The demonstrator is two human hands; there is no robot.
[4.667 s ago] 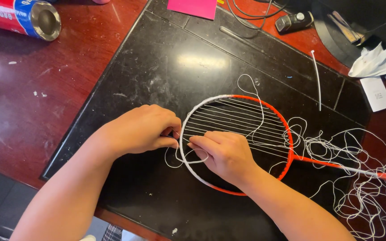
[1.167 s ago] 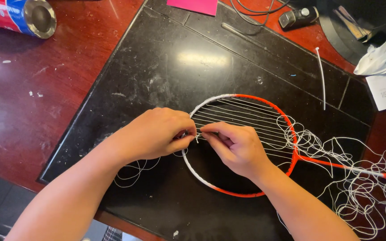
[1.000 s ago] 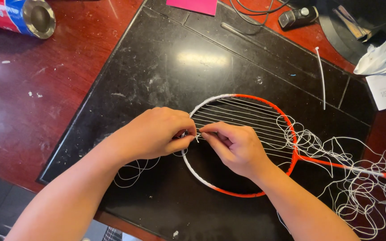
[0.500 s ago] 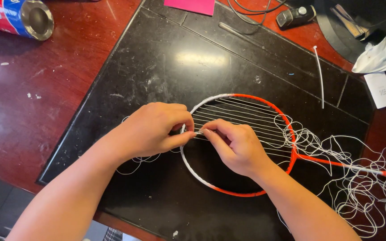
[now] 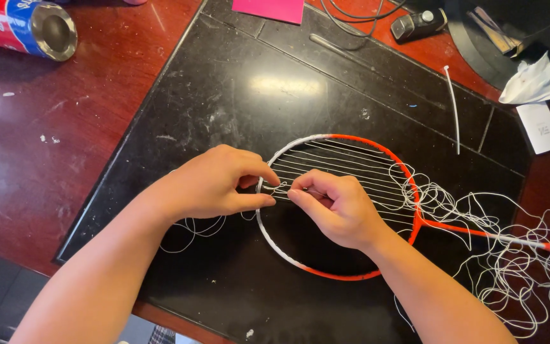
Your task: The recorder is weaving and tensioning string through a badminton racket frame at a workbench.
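Racket [image 5: 377, 275], flat on black mat [image 5: 224, 76], handle pointing right; left hand [image 5: 214, 185] and right hand [image 5: 338, 207] pinch white string [image 5: 279, 186] at the frame's left rim, between both sets of fingers.

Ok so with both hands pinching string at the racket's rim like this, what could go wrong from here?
The loose white string lies in a tangled heap over the racket shaft; pulling more through could tighten it into a knot. The left hand and right hand pinch the string right at the rim of the racket frame, so a slip could let the strung rows slacken.
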